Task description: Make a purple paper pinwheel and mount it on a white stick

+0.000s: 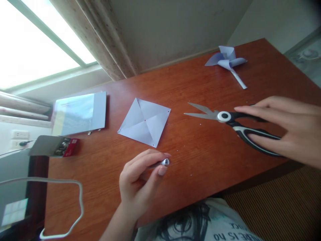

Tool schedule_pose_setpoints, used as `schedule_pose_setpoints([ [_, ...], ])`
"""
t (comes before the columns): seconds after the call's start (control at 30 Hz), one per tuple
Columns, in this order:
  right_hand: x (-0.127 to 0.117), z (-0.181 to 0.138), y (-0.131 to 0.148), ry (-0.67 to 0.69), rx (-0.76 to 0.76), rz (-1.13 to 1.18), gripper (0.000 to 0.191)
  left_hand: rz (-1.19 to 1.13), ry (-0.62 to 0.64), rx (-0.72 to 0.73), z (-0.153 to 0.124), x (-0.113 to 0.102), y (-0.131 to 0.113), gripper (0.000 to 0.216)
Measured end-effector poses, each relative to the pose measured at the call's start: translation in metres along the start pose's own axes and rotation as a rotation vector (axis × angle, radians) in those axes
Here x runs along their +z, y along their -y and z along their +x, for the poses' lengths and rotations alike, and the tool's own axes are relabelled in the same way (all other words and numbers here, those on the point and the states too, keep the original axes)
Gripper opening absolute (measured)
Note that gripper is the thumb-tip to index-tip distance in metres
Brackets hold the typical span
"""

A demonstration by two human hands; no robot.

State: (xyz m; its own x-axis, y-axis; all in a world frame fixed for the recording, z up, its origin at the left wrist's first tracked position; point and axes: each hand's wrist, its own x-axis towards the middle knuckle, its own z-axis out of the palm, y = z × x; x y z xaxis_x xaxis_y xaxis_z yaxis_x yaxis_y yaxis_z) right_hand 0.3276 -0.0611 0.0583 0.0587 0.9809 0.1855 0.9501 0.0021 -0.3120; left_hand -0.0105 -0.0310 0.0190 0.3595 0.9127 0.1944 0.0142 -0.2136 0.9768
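Between thumb and fingers, my left hand (141, 179) pinches a small rolled paper tube (165, 162), its open end pointing right. Most of the tube is hidden by the hand. My right hand (293, 127) grips black-and-white scissors (224, 116) by the handles, blades apart and pointing left over the table. Just beyond my left hand lies a square of white paper (147, 113), cut in from its corners along the diagonals, with small holes at corners and centre. A finished paper pinwheel (227, 60) on a paper stick rests at the far right of the table.
At the left stand a folder-like stack (82, 112) and an open box (67, 147) of small metal pieces. A white cable (80, 197) loops over the left edge of the brown table (100, 180). Tiny paper bits are scattered near the scissors. Window and curtain (107, 40) border the back.
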Motion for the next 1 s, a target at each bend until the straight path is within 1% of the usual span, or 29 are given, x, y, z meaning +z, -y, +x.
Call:
schedule_pose_setpoints([
  [0.03,0.006,0.0,-0.009,0.053,-0.076,-0.019,0.053,-0.034,-0.01,-0.022,-0.001,0.0,0.0,0.021],
  [0.07,0.013,-0.001,-0.016,0.066,-0.068,-0.045,0.046,-0.069,-0.021,-0.049,-0.001,0.001,0.0,0.021],
  [0.1,0.022,-0.003,-0.02,0.066,-0.018,-0.064,0.041,-0.106,-0.032,-0.08,-0.002,0.001,0.001,0.02],
  [0.13,0.032,-0.006,-0.023,0.046,0.022,-0.078,0.04,-0.145,-0.045,-0.115,-0.002,0.002,0.002,0.02],
  [0.17,0.041,-0.009,-0.025,0.054,0.044,-0.085,0.044,-0.185,-0.059,-0.154,-0.002,0.003,0.002,0.019],
  [0.27,0.066,-0.017,-0.023,-0.042,0.051,-0.098,0.052,-0.312,-0.108,-0.293,0.0,0.007,0.003,0.019],
  [0.33,0.076,-0.019,-0.02,-0.115,0.037,-0.13,0.051,-0.42,-0.14,-0.387,0.003,0.009,0.002,0.018],
  [0.43,0.084,-0.017,-0.018,-0.177,0.043,-0.175,0.045,-0.611,-0.161,-0.495,0.008,0.013,0.001,0.015],
  [0.5,0.087,-0.014,-0.02,-0.187,0.054,-0.174,0.044,-0.685,-0.17,-0.553,0.011,0.014,0.002,0.016],
  [0.63,0.089,-0.011,-0.029,-0.161,0.042,-0.115,0.045,-0.72,-0.206,-0.61,0.013,0.015,0.007,0.02],
  [0.7,0.086,-0.01,-0.027,-0.15,0.037,-0.12,0.043,-0.735,-0.227,-0.626,0.013,0.016,0.009,0.02],
  [0.77,0.081,-0.009,-0.013,-0.182,0.041,-0.143,0.038,-0.75,-0.233,-0.643,0.012,0.017,0.009,0.02],
  [0.8,0.078,-0.009,-0.001,-0.223,0.047,-0.138,0.035,-0.749,-0.23,-0.649,0.012,0.018,0.009,0.021],
  [0.83,0.075,-0.009,0.016,-0.262,0.04,-0.084,0.031,-0.743,-0.226,-0.652,0.012,0.019,0.009,0.021],
  [0.87,0.073,-0.01,0.035,-0.308,0.027,0.039,0.025,-0.731,-0.223,-0.653,0.011,0.02,0.009,0.021],
  [0.9,0.071,-0.01,0.056,-0.288,0.019,0.202,0.02,-0.714,-0.221,-0.648,0.011,0.021,0.009,0.021],
  [0.97,0.07,-0.012,0.098,-0.208,-0.03,0.477,0.012,-0.675,-0.207,-0.631,0.009,0.022,0.009,0.021],
  [1.0,0.07,-0.012,0.115,-0.156,-0.069,0.571,0.011,-0.657,-0.192,-0.613,0.008,0.022,0.009,0.021],
])
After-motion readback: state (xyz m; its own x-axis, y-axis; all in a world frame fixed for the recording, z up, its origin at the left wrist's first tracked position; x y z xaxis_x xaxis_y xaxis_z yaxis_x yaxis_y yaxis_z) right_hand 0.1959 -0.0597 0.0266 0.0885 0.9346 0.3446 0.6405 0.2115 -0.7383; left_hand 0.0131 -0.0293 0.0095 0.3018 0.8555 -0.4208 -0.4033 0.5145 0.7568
